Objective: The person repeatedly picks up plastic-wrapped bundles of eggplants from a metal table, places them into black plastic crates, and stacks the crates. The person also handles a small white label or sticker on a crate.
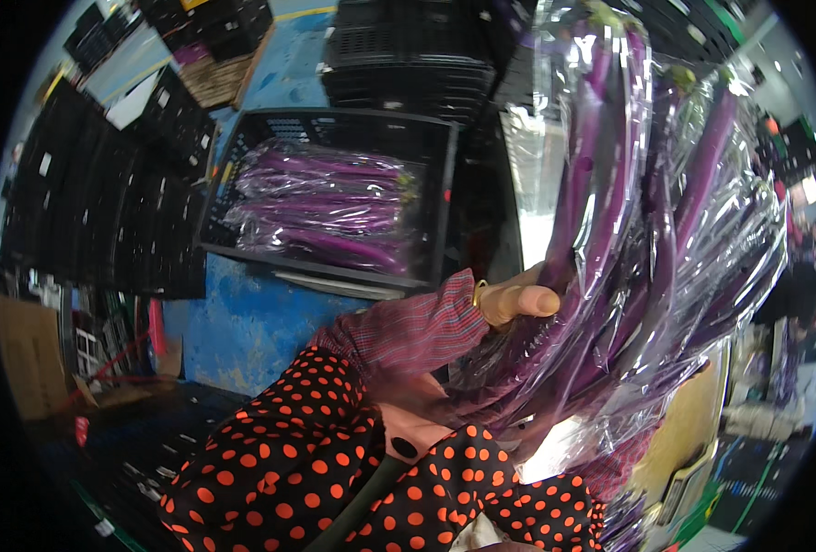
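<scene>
Several long purple eggplants in clear plastic bags (608, 228) fill the right side of the view, held up close to my chest. My left hand (522, 300) grips their near side, thumb over the plastic, with a yellow band at the wrist. Behind the bundle my right hand is hidden; only a striped sleeve shows at its lower right. More bagged eggplants (332, 207) lie side by side in a black plastic crate (442, 207) in front of me, to the left of the bundle.
Stacked black crates (104, 200) stand at the left, and another stack (408, 62) rises beyond the open crate. A wooden pallet (225, 79) lies on the blue floor (242, 324). Cardboard (28, 359) is at the far left. More eggplants (625, 521) show at the lower right.
</scene>
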### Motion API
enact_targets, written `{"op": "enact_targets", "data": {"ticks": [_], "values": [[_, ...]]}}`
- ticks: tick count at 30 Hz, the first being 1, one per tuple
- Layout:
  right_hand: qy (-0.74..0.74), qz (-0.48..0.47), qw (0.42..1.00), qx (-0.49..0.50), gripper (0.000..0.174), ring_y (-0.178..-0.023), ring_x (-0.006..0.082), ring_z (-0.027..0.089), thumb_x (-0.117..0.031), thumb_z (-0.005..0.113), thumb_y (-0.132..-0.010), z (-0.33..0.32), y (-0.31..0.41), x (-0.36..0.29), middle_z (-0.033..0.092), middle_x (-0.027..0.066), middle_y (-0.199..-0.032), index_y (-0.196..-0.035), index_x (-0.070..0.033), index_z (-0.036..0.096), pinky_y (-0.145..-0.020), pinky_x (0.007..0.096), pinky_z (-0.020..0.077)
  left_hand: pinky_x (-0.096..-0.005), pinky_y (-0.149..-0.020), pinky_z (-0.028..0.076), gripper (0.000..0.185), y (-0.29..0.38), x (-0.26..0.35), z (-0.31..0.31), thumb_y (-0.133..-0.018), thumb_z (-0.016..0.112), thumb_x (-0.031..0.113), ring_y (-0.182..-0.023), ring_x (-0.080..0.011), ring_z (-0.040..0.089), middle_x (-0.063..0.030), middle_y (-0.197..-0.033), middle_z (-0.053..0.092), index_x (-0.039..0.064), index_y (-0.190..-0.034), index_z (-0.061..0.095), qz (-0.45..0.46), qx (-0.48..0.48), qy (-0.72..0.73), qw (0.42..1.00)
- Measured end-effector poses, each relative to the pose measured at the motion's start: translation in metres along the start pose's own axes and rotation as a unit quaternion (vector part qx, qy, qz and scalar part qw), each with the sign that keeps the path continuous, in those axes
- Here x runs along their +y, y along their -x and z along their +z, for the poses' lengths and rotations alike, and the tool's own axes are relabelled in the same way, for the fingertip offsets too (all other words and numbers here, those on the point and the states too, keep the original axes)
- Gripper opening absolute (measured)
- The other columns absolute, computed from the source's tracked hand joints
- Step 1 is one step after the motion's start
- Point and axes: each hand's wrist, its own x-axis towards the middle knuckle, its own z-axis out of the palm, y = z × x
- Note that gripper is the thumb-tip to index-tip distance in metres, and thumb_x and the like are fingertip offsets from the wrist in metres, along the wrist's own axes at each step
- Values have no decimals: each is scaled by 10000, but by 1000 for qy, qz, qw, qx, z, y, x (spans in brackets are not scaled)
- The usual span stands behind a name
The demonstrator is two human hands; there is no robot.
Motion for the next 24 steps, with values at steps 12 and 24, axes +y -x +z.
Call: {"op": "enact_targets", "data": {"ticks": [12,24], "values": [[154,169,886,-403,615,-1060,222,632,-431,738,-832,386,-128,71,650,128,-1212,-1302,-58,603,-942,362,482,-408,-973,489,708,180,58,-109,-843,727,412,-1109,-250,605,-126,-1189,623,32,-1383,472,275,225,23,934],[758,-293,462,-355,684,-1295,389,463,-505,609,-850,573,-133,391,505,209,-1380,-1364,-67,496,-1058,528,364,-321,-838,439,314,302,114,-172,-977,629,314,-912,-183,488,-82,-1007,520,24,-1078,565,27,661,68,747]]}}
